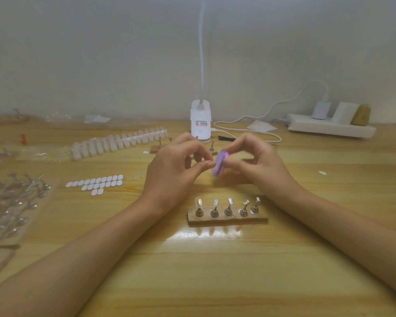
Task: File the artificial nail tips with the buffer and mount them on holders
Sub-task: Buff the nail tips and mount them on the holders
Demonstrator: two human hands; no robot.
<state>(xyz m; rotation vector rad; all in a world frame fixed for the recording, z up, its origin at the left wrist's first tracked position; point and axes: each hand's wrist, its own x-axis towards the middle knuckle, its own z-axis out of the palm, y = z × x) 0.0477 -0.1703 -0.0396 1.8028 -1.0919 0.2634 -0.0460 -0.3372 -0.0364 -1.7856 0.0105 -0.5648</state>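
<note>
My right hand point(258, 163) grips a small purple buffer point(218, 164), blurred, above the middle of the table. My left hand point(174, 170) pinches something tiny between thumb and forefinger right against the buffer, probably a nail tip; it is too small to make out. In front of my hands a wooden base point(228, 219) carries several metal holders; three on the left bear clear nail tips point(199, 202), two on the right look bare. A strip of clear nail tips point(119, 141) lies at the back left. White oval adhesive pads point(96, 183) lie in rows at the left.
A white lamp base point(200, 123) with a cable stands behind my hands, beside a second wooden base point(156, 149) with holders. Loose metal holders in a plastic bag point(12, 202) lie at the far left. A white power strip point(329, 126) sits at the back right.
</note>
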